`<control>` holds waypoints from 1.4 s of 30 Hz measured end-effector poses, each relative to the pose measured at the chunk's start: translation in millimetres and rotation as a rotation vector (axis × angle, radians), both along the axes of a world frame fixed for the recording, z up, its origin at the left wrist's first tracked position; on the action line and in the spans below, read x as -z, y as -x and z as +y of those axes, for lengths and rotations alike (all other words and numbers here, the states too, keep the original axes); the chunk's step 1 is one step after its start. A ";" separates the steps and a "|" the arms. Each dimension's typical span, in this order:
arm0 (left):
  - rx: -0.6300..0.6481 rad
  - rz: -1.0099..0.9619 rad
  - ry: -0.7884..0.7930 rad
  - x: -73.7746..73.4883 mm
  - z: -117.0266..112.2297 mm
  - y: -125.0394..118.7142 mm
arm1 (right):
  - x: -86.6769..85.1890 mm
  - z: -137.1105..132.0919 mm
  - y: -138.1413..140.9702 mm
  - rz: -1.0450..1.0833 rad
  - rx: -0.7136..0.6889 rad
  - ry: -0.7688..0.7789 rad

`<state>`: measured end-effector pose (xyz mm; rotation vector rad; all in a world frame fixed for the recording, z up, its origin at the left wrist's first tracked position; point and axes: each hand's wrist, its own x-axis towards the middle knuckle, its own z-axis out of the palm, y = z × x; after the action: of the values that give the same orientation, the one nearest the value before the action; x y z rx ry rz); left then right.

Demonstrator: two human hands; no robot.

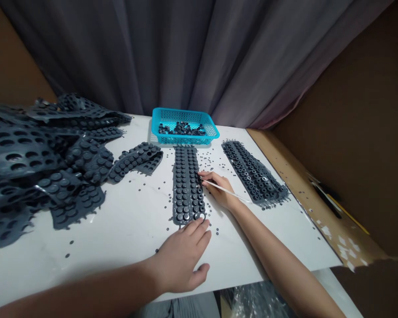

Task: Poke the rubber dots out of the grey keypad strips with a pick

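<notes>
A long dark rubber sheet with rows of round raised knobs [182, 185] lies lengthwise before me on the white table. My left hand [187, 254] rests at its near end, fingers outstretched and fingertips touching the edge, the thumb apart. My right hand [219, 187] is at the sheet's right edge, closed around a thin white stick [230, 192]. The stick's tip meets the right-hand rows; its tail points back to the right. Some knobs along those rows show open holes. What exactly the tip touches is too small to tell.
A turquoise basket [185, 139] holding small dark pieces stands behind the sheet. Another knobbed strip [252, 172] lies to the right. Dark moulded sheets [46, 154] are heaped at left. Tiny dark discs are scattered about. A yellow-edged tool [348, 214] lies on brown board at right.
</notes>
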<state>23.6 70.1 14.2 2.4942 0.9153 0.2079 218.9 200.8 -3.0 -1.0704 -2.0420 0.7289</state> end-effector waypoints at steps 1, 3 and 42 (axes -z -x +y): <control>0.000 -0.008 0.003 -0.1 -0.1 0.2 | 0.0 -0.5 -0.1 -0.004 0.001 -0.003; -0.004 -0.033 0.002 0.1 -0.4 0.5 | 0.9 -1.2 -0.1 -0.010 0.004 -0.012; 0.015 -0.037 0.058 -0.7 1.1 1.9 | -7.7 10.0 -9.1 0.068 0.097 -0.020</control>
<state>21.7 71.2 15.0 2.4350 0.8747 0.2191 228.1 210.8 4.7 -1.1105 -1.9216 0.6853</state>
